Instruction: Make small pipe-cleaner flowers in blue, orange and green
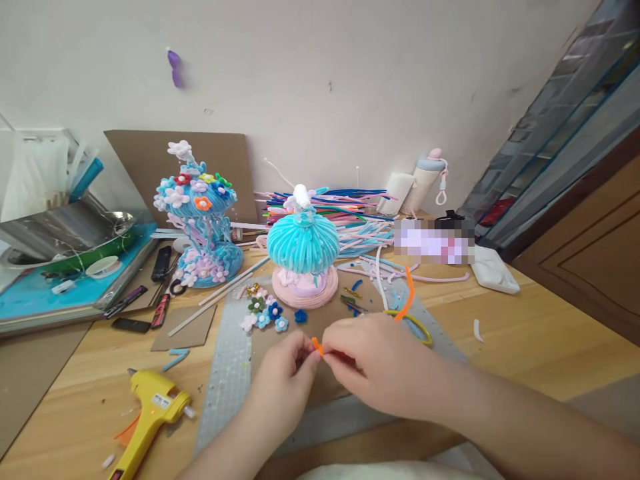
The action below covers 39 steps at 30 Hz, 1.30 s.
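Observation:
Between my two hands is an orange pipe cleaner (410, 293), its long end sticking up behind my right hand and a short bent bit showing at the fingertips. My left hand (285, 377) pinches that short end from the left. Closed on the same stem, my right hand (373, 363) meets it fingertip to fingertip. Just beyond stands a turquoise pipe-cleaner dome (303, 243) on a round pink base (306, 293). Small pipe-cleaner flowers (263, 313) lie to its left, and yellow-handled scissors (423, 330) are partly hidden behind my right hand.
A yellow glue gun (153, 407) lies at the left front. Behind it stands a finished-looking flowered lamp shape (197, 200). Bundled pipe cleaners (325, 203) lie along the wall, with a bottle (423, 180) nearby. A steel pot (75, 227) is far left; a grey mat (225, 373) lies underneath.

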{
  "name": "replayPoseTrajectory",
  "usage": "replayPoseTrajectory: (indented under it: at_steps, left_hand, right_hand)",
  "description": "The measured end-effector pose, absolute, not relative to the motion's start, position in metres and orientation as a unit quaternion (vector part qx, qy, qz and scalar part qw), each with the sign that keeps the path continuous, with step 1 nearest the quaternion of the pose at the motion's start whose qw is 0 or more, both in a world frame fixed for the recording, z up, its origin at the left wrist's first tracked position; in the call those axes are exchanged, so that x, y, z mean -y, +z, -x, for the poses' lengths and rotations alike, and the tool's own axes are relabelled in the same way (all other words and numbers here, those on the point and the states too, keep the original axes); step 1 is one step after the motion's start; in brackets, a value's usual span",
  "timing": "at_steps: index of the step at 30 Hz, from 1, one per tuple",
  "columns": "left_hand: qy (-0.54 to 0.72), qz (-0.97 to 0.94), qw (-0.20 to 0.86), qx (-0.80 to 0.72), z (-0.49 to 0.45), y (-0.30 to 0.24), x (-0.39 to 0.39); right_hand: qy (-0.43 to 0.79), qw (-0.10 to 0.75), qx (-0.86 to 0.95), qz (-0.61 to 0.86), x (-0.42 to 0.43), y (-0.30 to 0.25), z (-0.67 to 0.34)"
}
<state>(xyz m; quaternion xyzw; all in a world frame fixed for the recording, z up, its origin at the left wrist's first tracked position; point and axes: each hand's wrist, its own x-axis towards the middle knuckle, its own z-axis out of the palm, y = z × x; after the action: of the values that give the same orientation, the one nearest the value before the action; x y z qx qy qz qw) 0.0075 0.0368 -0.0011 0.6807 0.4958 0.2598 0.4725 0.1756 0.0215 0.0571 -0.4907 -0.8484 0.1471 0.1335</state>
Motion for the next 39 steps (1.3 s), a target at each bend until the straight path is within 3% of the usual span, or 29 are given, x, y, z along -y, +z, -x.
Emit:
replayPoseTrajectory:
  at_steps: [6,10,14,18,22,25,29,34,39]
  left_hand:
    - [0.300,-0.463,0.710,-0.438,-0.012,0.000,-0.038]
    - [0.286,-0.397,0.771,-0.408,-0.009,0.008,-0.035]
    - [0.265,-0.371,0.813,-0.362,-0.002,0.012,-0.036]
    - [0.220,-0.404,0.823,-0.334,0.002,0.012,-0.038]
    - [0.168,-0.512,0.765,-0.352,0.001,0.010,-0.037]
    - [0.152,-0.615,0.665,-0.395,-0.002,0.006,-0.036]
    - [0.209,-0.655,0.576,-0.442,-0.004,-0.002,-0.037]
    - [0.291,-0.543,0.649,-0.446,-0.007,-0.005,-0.041]
    - [0.294,-0.428,0.737,-0.433,-0.008,0.001,-0.042]
  right_hand:
    - [0.182,0.235,0.815,0.498,-0.003,0.038,-0.179]
    - [0.203,0.275,0.813,0.472,-0.001,0.031,-0.183]
    - [0.300,0.283,0.776,0.477,-0.009,0.024,-0.187]
    - [0.393,0.236,0.756,0.467,-0.028,0.021,-0.194]
    - [0.465,0.096,0.759,0.446,-0.046,0.029,-0.200]
    - [0.419,0.047,0.785,0.454,-0.046,0.040,-0.197]
    - [0.245,0.086,0.858,0.443,-0.029,0.050,-0.189]
    - [0.098,0.178,0.851,0.485,-0.005,0.040,-0.183]
    - [0.133,0.285,0.815,0.487,0.003,0.022,-0.183]
